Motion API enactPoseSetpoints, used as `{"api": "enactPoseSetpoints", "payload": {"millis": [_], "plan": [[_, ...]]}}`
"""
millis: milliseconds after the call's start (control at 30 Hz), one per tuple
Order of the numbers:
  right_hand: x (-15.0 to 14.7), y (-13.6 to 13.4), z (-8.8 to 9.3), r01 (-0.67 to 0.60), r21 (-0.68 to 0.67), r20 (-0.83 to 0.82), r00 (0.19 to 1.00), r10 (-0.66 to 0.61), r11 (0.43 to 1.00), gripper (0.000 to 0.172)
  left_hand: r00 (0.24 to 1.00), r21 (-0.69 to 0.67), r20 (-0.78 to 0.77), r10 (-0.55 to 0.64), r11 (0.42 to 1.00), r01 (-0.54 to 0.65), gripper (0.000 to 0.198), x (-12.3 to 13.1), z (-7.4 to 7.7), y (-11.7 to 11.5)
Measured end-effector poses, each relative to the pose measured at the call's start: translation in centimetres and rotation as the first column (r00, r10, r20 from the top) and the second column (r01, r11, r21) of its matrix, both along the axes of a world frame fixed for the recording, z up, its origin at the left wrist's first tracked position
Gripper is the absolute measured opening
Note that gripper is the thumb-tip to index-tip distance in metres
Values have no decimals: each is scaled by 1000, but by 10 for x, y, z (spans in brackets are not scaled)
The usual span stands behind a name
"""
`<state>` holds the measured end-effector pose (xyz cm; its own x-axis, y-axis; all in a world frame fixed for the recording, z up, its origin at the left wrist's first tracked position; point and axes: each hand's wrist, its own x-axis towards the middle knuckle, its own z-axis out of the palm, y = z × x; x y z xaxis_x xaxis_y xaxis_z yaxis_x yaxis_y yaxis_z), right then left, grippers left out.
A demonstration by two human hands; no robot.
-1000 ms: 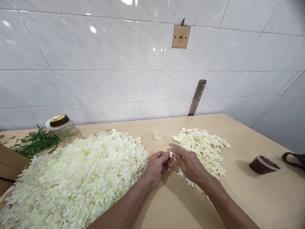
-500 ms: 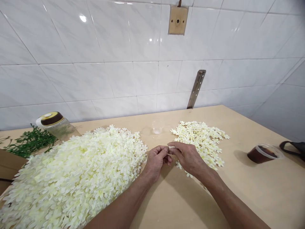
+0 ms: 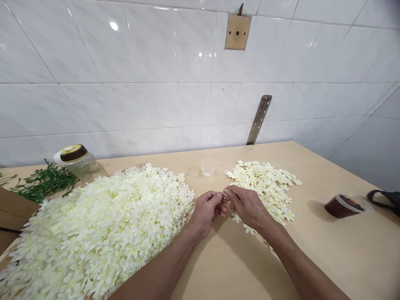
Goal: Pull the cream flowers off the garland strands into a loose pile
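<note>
My left hand [image 3: 208, 208] is closed in a pinch above the table, thumb and forefinger together. A small, thin, curved white piece [image 3: 224, 194] shows at its fingertips; it looks like part of an artificial flower, but most of it is hidden. My right hand [image 3: 246, 204] meets it from the right, its thumb and fingers pinched on the same piece. To the left spreads a large heap of white-yellow artificial flowers [image 3: 118, 216]. Just behind my right hand lies a smaller pile of cream artificial flowers [image 3: 265, 179].
A small clear cup [image 3: 207, 168] with something white in it stands behind my hands. On the right is a plastic cup of dark drink [image 3: 346, 205], with a black strapped item [image 3: 387, 199] beyond. Green artificial sprigs [image 3: 46, 181], a lidded bottle [image 3: 79, 160] and a cardboard box [image 3: 15, 212] are left.
The white piece between my fingertips now shows as a thin curve, and my right fingers have shifted slightly against it. The whole view has moved a little.
</note>
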<state>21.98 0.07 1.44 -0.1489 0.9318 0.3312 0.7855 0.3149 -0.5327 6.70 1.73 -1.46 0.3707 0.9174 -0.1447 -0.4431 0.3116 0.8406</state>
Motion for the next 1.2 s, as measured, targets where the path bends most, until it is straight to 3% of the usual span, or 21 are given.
{"api": "enactPoseSetpoints", "payload": {"millis": [100, 500, 633, 767, 900, 1200], "plan": [[2, 2, -5, -8, -21, -63, 998, 7, 1000, 27, 1000, -7, 20, -8, 1000, 9, 29, 0, 0, 0], [0, -4, -5, -154, -84, -75, 986, 148, 985, 51, 998, 19, 7, -56, 998, 56, 34, 1, 3, -1], [0, -2, -10, -152, 67, -81, 984, 157, 986, 49, 999, 14, -15, 49, 999, -48, 35, 3, 0, 0], [-5, 0, -11, -49, 258, -97, 992, 76, 965, 29, 988, 13, -39, 147, 989, -146, 36, 6, -2, -1], [-10, -1, -13, 21, 272, -63, 998, -4, 962, 23, 979, 22, -49, 200, 980, -199, 34, 7, -1, -2], [-5, 0, -9, 32, 127, -121, 992, -16, 991, 17, 997, -44, 82, 16, 999, -12, 18, 1, 0, 2]]}}
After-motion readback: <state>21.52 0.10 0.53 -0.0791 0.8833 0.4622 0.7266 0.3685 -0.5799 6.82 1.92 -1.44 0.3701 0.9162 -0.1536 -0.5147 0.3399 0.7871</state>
